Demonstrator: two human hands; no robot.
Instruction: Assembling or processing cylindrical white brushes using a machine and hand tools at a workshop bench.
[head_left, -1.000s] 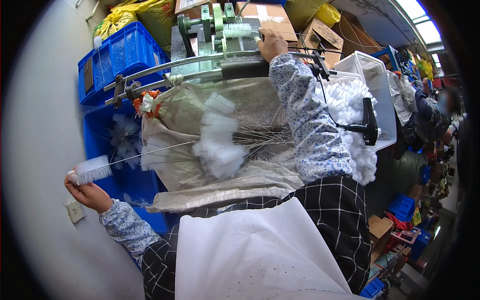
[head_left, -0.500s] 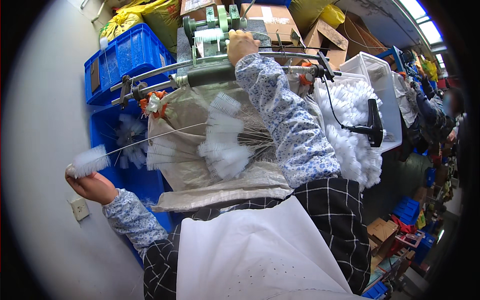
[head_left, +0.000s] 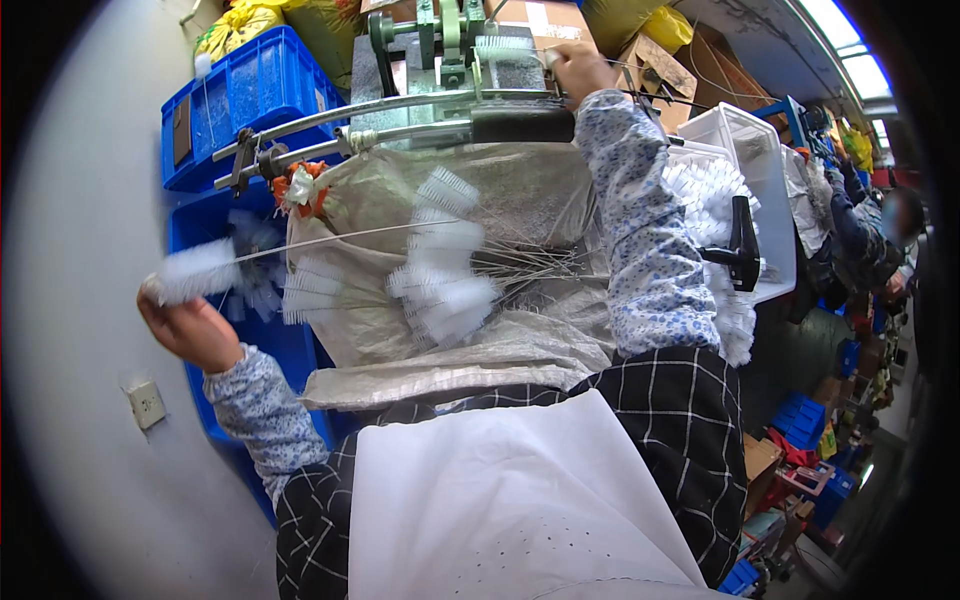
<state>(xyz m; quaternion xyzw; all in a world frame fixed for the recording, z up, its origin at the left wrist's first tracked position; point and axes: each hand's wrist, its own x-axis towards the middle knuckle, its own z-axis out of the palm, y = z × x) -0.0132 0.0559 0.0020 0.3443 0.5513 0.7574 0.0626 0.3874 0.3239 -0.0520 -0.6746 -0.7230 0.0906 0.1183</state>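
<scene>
My left hand [head_left: 195, 328], at the far left, is closed on a white-bristled bottle brush [head_left: 200, 270], gripping it by the bristle end. The brush's thin wire stem slants up to the right, above the other brushes. My right hand [head_left: 583, 74] is up at the bench machine [head_left: 447, 45], its fingers closed at the right end of a second white brush [head_left: 507, 48], about where its wire stem begins. That brush lies level by the machine's green rollers. Below, several finished-looking brushes [head_left: 440, 285] lie fanned on a pale woven sack [head_left: 350, 215], stems pointing right.
Metal rails with a black sleeve [head_left: 522, 123] cross before me. Blue crates [head_left: 245, 105] stand left beside the wall. On the right, a white bin [head_left: 775, 230] holds many brushes, with a black T-shaped handle [head_left: 742, 245] over it. Another person [head_left: 850, 215] works far right.
My right hand, the brush at the machine and the black sleeve have all shifted right. My left hand has moved slightly right and up, still holding its brush.
</scene>
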